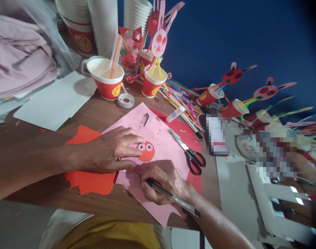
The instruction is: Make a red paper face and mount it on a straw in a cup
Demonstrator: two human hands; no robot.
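Note:
A pink paper sheet (158, 138) lies on the wooden table (101, 114). On it sits a round orange paper face (146, 152) with two white eyes. My left hand (109, 150) lies flat on the sheet, fingers stretched, fingertips pressing the edge of the orange face. Just below it, my right hand (165, 183) is closed around a black pen (170, 195), whose tip touches the pink sheet near the face.
Black-handled scissors (190, 152) lie right of the face, with a glue stick (174, 114) and tape roll (126, 100) behind. Red paper cups (107, 83) with straws and paper figures stand at the back. Orange paper (87, 180) and white paper (55, 102) lie on the left.

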